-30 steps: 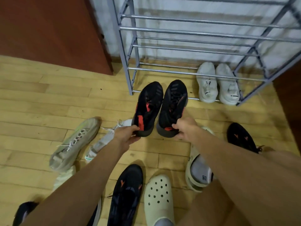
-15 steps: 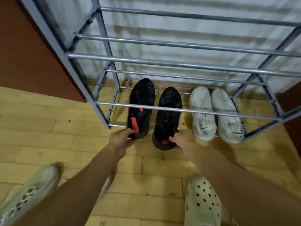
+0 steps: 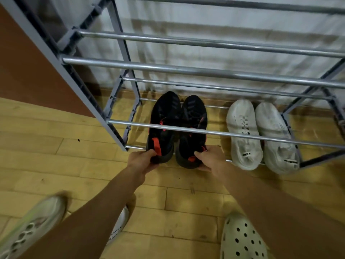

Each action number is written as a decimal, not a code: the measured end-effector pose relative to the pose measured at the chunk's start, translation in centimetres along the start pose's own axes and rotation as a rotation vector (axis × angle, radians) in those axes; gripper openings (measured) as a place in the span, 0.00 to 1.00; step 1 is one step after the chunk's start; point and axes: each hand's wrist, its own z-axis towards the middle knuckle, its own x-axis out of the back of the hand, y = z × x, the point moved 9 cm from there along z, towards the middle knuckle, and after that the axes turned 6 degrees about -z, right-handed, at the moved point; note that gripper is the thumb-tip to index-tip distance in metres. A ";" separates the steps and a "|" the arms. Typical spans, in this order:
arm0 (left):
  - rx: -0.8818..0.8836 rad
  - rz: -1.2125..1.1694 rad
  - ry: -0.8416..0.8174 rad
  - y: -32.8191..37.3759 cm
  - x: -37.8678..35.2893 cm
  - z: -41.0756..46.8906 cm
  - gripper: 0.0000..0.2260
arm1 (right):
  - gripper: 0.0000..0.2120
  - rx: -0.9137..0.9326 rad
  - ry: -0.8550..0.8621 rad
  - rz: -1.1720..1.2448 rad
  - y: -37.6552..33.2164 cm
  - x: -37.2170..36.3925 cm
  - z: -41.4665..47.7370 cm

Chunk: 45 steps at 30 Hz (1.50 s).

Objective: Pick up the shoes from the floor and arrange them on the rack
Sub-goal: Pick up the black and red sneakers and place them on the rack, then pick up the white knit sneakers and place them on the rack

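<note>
Fingers [image 3: 152, 153] of the left hand [image 3: 141, 162] curl shut around the heel of the left black shoe [image 3: 164, 126], thumb on top; the right hand [image 3: 210, 158] clamps the heel of the right black shoe [image 3: 192, 129] the same way, fingers tucked under the sole. Nearest the camera, a pale trainer [image 3: 28, 228] and a perforated clog [image 3: 242, 240] lie on the wooden floor [image 3: 84, 159], not yet collected, with another shoe partly hidden behind the left forearm.

Both black shoes now sit side by side, touching, toes pointing toward the back, on the bottom tier of the rack [image 3: 205, 71]; their heels overhang the front rail. Just beside them to the right, 2 white shoes [image 3: 261, 135] occupy the same tier.

Compared with 1 second ago, when the pair was held above the floor in front of the rack, the shoes have been pushed under the second rail. Against the frame half a second ago, the right shoe has slid deeper and drawn level with its mate, and the gap between the 2 has closed. The camera has also moved closer.

Judged from this, placement of this pair looks nearly complete, with only release remaining, while several shoes wait on the floor. The upper tiers appear empty where visible.
</note>
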 end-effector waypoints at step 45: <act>0.047 0.991 0.232 -8.5 29.7 -12.4 0.35 | 0.16 0.317 -0.343 -0.729 3.8 -14.6 -24.5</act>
